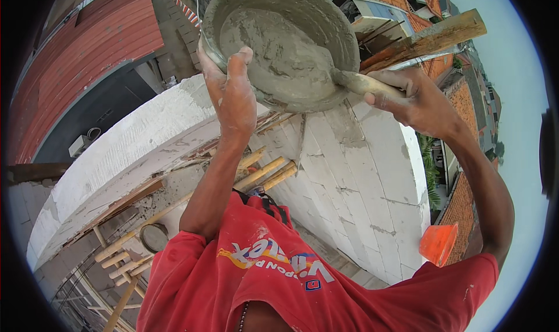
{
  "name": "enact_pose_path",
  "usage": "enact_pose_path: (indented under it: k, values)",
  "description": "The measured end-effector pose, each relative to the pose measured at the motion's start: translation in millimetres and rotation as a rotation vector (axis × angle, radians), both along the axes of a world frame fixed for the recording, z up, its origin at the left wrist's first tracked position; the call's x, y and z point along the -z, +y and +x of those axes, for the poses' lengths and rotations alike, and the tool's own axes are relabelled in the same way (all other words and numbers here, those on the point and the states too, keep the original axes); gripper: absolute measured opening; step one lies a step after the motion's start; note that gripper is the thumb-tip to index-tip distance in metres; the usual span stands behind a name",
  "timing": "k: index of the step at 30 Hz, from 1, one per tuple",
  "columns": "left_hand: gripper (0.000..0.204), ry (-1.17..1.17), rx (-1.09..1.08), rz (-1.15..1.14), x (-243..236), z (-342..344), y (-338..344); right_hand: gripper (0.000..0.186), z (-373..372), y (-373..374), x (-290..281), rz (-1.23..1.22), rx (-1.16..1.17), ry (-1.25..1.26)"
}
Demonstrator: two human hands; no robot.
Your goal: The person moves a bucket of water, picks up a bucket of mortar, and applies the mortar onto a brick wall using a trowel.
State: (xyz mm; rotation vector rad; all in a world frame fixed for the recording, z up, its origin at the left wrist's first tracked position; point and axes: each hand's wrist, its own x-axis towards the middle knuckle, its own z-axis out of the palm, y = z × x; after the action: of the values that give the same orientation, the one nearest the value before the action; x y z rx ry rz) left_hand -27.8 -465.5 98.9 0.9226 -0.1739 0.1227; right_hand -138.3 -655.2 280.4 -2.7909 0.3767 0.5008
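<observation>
A round bucket point(340, 34) of wet grey mortar point(262, 38) tilts toward me at the top of the view. My left hand point(233, 90) is closed on its left rim, the thumb lying over the edge. In my right hand point(416, 99) is the pale handle of a trowel point(364, 84), held at the bucket's right side. Its mortar-coated blade lies in the mix, so its outline is hard to make out. Grey smears coat the bucket and the fingers of both hands.
A white block wall point(372, 175) runs below the bucket, its top edge point(134, 119) curving left. Bamboo poles point(265, 175) and another round container point(154, 237) are lower left. An orange bucket point(438, 243) stands right. A wooden beam point(431, 39) juts out upper right, above tiled roofs.
</observation>
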Motion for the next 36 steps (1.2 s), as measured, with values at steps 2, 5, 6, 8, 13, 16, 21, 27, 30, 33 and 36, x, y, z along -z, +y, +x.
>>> enact_pose_path:
  k: [2,5,6,8,13,16,21,27,30,33,36]
  values:
    - [0.065,0.017,0.012,-0.016,-1.1,-2.2,-0.4,0.049,1.1,0.8,2.6,0.076,-0.032,-0.031]
    - [0.065,0.013,0.049,-0.07,0.0,-4.2,-0.8,0.051,4.9,11.6,6.0,0.459,0.149,0.035]
    - [0.065,0.004,0.064,-0.058,0.6,-1.3,0.1,0.05,4.6,12.6,9.5,0.46,0.15,0.004]
    - [0.064,-0.007,0.075,-0.048,0.5,0.9,1.5,0.049,1.3,15.6,17.4,0.458,0.147,-0.029]
    - [0.057,0.019,0.086,-0.099,-2.5,-1.4,1.1,0.049,-14.5,20.4,39.0,0.764,0.389,-0.088]
    - [0.055,-0.012,0.039,-0.029,2.5,7.3,2.6,0.053,-18.2,17.1,39.1,0.861,0.409,-0.166]
    - [0.065,-0.013,0.069,-0.031,-2.1,2.5,2.0,0.052,-17.3,2.0,28.6,0.795,0.328,-0.281]
    - [0.056,0.01,0.07,-0.064,-3.3,4.4,1.6,0.054,-27.0,-16.6,16.4,0.774,0.344,-0.323]
    - [0.056,0.036,0.042,-0.07,-4.3,3.5,-2.1,0.055,-42.7,-27.1,14.8,0.787,0.416,-0.368]
    - [0.059,0.048,0.029,-0.069,-2.8,4.4,-2.5,0.056,-53.4,-34.7,15.1,0.786,0.434,-0.414]
    - [0.062,0.048,0.037,-0.058,-4.6,5.6,-2.0,0.057,-51.0,-42.7,16.9,0.7,0.446,-0.401]
